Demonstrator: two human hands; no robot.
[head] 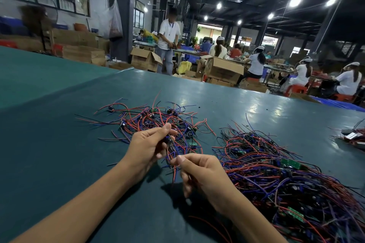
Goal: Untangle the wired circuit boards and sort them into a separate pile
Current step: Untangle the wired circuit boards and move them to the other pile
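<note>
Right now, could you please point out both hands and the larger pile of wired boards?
left hand (146, 147): head view, back of the hand.
right hand (205, 175): head view, back of the hand.
larger pile of wired boards (280, 177): head view, its tangled middle.

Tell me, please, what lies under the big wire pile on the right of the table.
The big wire pile rests on the green table. Small green circuit boards show among its red, blue and black wires. Anything beneath the tangle is covered, so I cannot tell.
</note>
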